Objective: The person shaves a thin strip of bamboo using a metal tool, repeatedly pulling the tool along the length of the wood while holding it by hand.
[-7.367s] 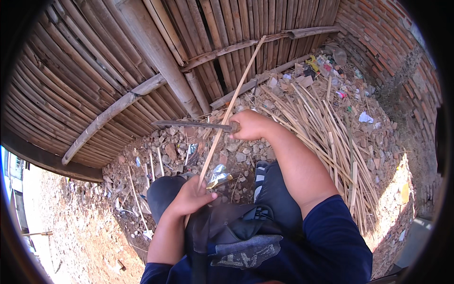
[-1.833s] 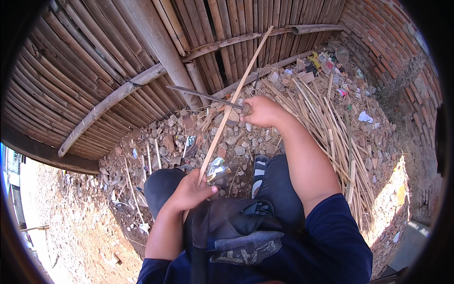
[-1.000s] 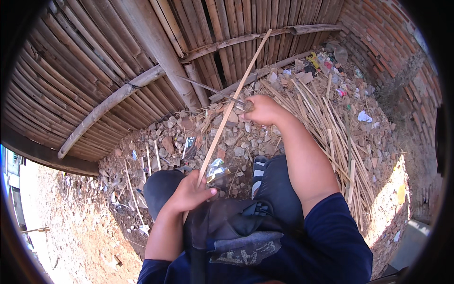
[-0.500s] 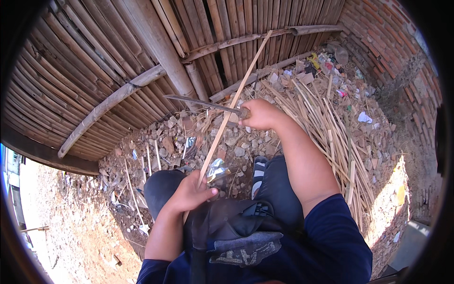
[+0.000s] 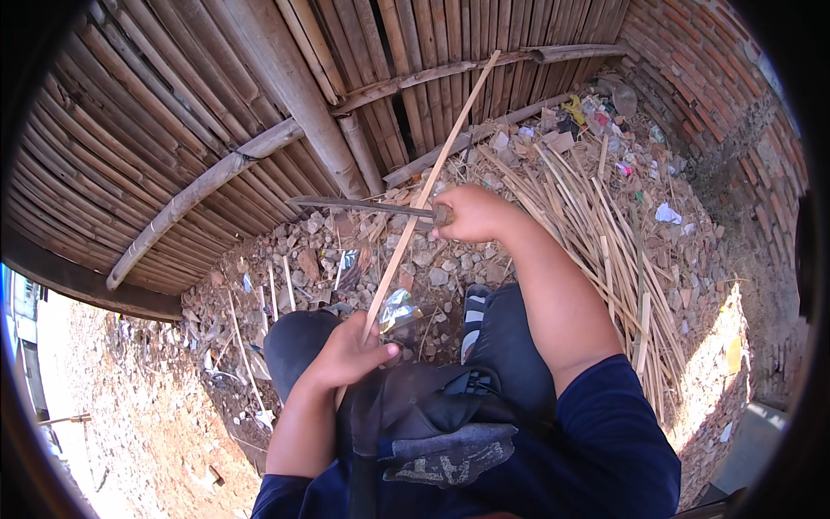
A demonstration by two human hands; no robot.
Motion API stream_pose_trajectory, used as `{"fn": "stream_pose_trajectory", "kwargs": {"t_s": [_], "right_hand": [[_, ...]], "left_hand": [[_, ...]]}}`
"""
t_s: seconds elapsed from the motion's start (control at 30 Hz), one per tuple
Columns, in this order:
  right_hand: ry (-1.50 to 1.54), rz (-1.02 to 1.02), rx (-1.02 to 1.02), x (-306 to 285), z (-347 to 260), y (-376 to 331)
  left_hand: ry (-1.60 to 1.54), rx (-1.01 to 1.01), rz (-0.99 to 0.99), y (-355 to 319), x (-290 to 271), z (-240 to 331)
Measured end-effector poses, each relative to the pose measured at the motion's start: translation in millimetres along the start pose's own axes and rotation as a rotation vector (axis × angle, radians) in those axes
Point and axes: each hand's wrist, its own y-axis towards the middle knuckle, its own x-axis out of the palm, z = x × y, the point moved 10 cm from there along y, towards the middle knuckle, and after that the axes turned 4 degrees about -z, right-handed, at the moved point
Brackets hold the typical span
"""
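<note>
The left hand (image 5: 350, 353) grips the pale strip (image 5: 393, 266), which slants up just left of the right hand (image 5: 471, 214), closed round the handle of a knife (image 5: 359, 205) crossing it.

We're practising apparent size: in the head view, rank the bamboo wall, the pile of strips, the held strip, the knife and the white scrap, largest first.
1. bamboo wall
2. pile of strips
3. held strip
4. knife
5. white scrap

Apparent size only; nearness to the camera may enlarge the held strip and knife.
</note>
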Motion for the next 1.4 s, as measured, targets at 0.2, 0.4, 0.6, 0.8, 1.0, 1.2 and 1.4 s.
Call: {"fn": "stream_pose_trajectory", "kwargs": {"t_s": [0.2, 0.4, 0.6, 0.8, 1.0, 1.2, 1.4], "right_hand": [[0.062, 0.074, 0.170, -16, 39, 1], [0.077, 0.015, 0.170, -12, 19, 0], [-0.030, 0.030, 0.009, -4, 2, -1], [0.066, 0.062, 0.094, -10, 20, 1], [-0.007, 0.054, 0.018, 1, 9, 3], [-0.013, 0.013, -0.011, 4, 7, 7], [0.051, -0.019, 0.109, -1, 16, 4]], "left_hand": [[-0.032, 0.013, -0.018, 0, 3, 3], [-0.086, -0.012, -0.008, -3, 5, 12], [-0.034, -0.038, -0.007, -2, 2, 1], [-0.055, -0.028, -0.002, -2, 3, 8], [-0.031, -0.019, 0.008, 0, 3, 6], [0.010, -0.028, 0.013, -1, -1, -2], [0.061, -0.042, 0.020, 1, -1, -5]]}}
